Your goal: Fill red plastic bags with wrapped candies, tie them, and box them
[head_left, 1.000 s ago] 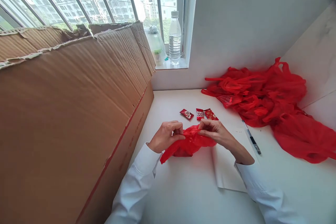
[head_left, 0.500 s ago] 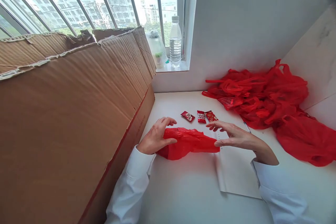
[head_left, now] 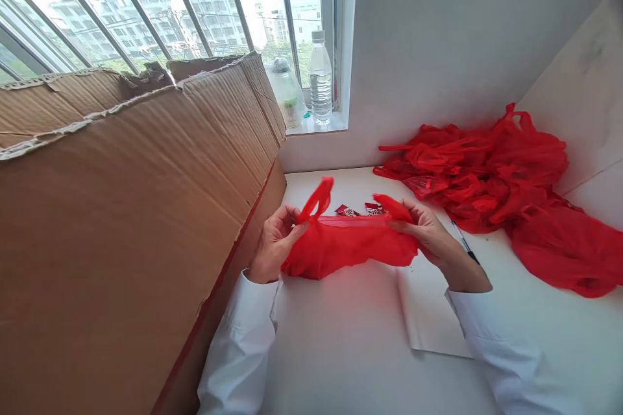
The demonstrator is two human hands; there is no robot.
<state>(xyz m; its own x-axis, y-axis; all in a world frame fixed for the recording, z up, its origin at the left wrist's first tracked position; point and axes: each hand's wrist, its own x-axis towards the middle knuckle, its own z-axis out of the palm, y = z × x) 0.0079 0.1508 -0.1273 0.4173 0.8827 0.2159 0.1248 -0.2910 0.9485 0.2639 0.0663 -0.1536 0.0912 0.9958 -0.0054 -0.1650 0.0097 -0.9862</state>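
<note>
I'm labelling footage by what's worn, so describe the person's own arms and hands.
The left hand and right hand are bare, with no gloves or watch showing. Both arms wear long white sleeves, the left sleeve and right sleeve creased, with no pattern visible. The right cuff leaves some forearm uncovered.

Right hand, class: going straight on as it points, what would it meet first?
Beyond the red bag it holds, the right hand would probably meet the nearer red packet first, though depth is unclear.
</note>
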